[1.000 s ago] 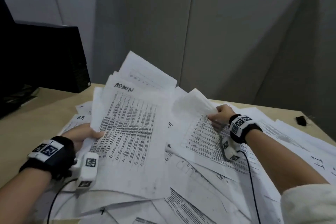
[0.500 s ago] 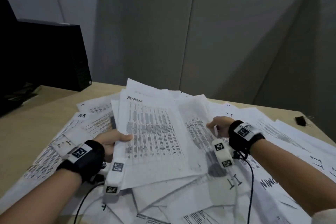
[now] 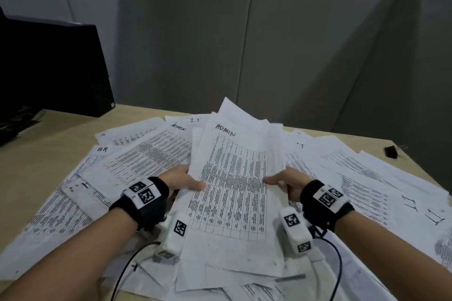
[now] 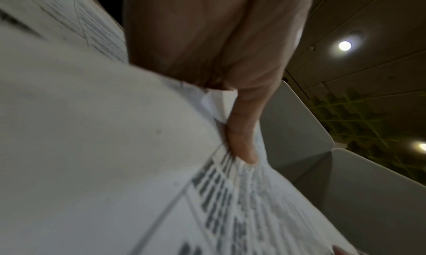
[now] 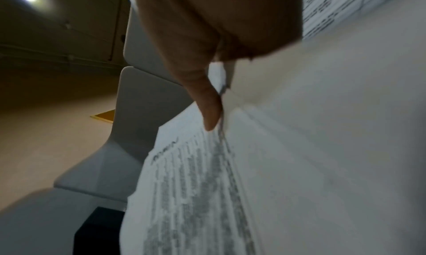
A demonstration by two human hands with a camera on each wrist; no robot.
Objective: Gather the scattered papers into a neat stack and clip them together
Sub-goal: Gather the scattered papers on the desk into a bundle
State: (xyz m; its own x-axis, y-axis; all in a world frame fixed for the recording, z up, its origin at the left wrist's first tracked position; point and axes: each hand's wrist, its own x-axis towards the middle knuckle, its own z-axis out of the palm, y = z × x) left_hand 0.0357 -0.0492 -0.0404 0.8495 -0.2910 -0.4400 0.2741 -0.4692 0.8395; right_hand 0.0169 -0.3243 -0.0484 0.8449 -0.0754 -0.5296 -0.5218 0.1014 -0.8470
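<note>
A small bundle of printed sheets (image 3: pixel 234 178), its top page a table headed "ADMIN" in handwriting, is held at the middle of the desk, above a wide scatter of loose papers (image 3: pixel 137 161). The left hand (image 3: pixel 181 178) pinches the bundle's left edge, thumb on top. The right hand (image 3: pixel 286 181) pinches the right edge the same way. A black binder clip (image 3: pixel 390 151) lies well apart near the desk's far right corner. The tan desk (image 3: pixel 44 154) also carries a black computer tower (image 3: pixel 61 68) at far left.

Head looks down; wrists look closely along papers (image 3: pixel 232 178).
</note>
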